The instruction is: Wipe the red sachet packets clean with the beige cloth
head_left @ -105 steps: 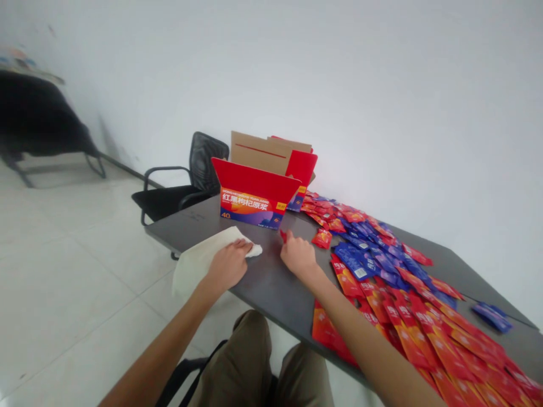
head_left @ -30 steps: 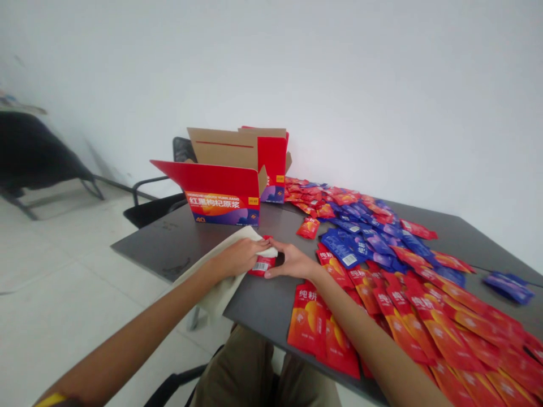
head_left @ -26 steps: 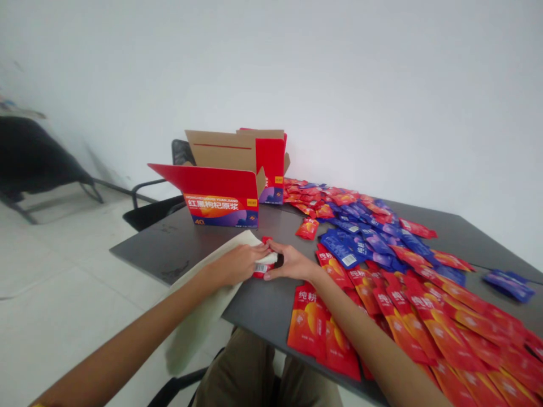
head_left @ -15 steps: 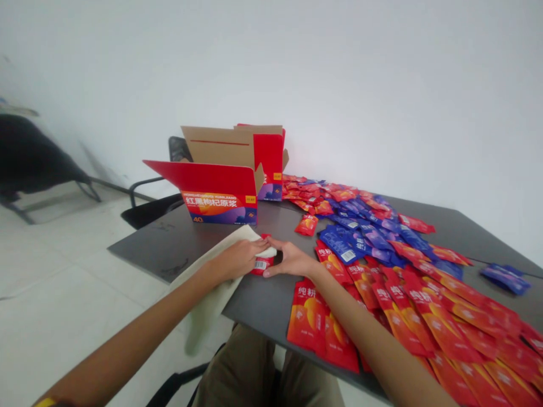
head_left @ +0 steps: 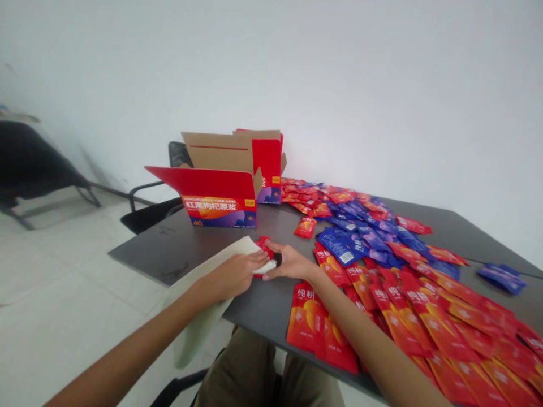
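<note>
My left hand (head_left: pixel 242 273) presses a pale green cloth (head_left: pixel 199 282) onto a small red pouch (head_left: pixel 260 244) lying on the dark table. The cloth runs back under my left forearm and hangs over the table's near edge. At the pouch's right side is my right hand (head_left: pixel 288 262), its thumb and fingers curved around that edge and closed on it. Most of the pouch is covered by the cloth and fingers. Just right of my right forearm, red pouches (head_left: pixel 306 322) lie flat in overlapping rows.
An open red carton (head_left: pixel 220 206) stands at the back left, with a second carton (head_left: pixel 269 169) behind it. Blue pouches (head_left: pixel 373 240) and more red pouches (head_left: pixel 343 195) are heaped toward the wall. Black chairs (head_left: pixel 146 212) stand beyond the table's left edge.
My left hand with the cloth has slid slightly down over the pouch, covering its barcode and baring more of its top. My right hand stays at the pouch's right edge.
</note>
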Motion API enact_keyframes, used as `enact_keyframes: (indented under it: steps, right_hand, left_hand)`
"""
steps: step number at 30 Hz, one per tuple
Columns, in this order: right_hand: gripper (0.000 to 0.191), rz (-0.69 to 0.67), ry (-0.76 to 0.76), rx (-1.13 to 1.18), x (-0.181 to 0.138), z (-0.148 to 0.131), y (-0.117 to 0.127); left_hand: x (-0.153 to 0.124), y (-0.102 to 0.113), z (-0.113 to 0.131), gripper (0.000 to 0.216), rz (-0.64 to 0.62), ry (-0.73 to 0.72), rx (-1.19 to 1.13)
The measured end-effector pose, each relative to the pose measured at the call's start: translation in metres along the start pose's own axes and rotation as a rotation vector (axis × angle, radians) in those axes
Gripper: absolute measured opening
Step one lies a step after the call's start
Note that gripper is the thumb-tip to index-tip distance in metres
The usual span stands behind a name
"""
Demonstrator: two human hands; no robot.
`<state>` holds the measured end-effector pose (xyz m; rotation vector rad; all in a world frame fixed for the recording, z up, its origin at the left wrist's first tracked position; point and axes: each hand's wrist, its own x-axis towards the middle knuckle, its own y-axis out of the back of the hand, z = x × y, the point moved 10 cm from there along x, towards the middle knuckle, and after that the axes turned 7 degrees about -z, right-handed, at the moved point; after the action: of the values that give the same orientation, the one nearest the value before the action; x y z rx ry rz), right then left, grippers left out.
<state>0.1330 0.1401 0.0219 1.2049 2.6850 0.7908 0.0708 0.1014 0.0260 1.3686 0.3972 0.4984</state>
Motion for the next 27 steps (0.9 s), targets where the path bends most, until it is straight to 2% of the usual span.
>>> enact_keyframes:
  steps: [3, 8, 14, 20, 22, 25, 27]
  right_hand:
    - [0.091, -0.011, 0.016, -0.012, 0.0, 0.0, -0.001]
    - [0.083, 0.003, 0.022, -0.002, 0.0, -0.002, 0.001]
    - [0.091, 0.017, -0.009, -0.03, 0.001, 0.004, 0.001]
    - [0.088, 0.022, 0.004, -0.013, 0.0, 0.0, 0.003]
    - [0.089, 0.02, -0.002, -0.018, 0.0, 0.0, 0.002]
    - [0.096, 0.017, -0.03, -0.024, 0.0, 0.004, 0.002]
    - [0.095, 0.004, -0.021, -0.017, 0.0, 0.004, 0.001]
  left_hand:
    - [-0.002, -0.001, 0.003, 0.057, 0.001, 0.007, 0.009]
    - [0.016, 0.009, -0.026, 0.058, 0.008, 0.147, 0.009]
    - [-0.003, 0.0, 0.001, 0.056, 0.045, 0.027, -0.013]
    - [0.017, 0.009, -0.025, 0.06, 0.047, 0.173, -0.006]
    - [0.015, 0.008, -0.021, 0.06, 0.039, 0.148, -0.006]
    - [0.0, 0.001, -0.002, 0.06, 0.027, 0.054, -0.009]
    - [-0.004, -0.001, 0.001, 0.06, 0.038, 0.052, -0.007]
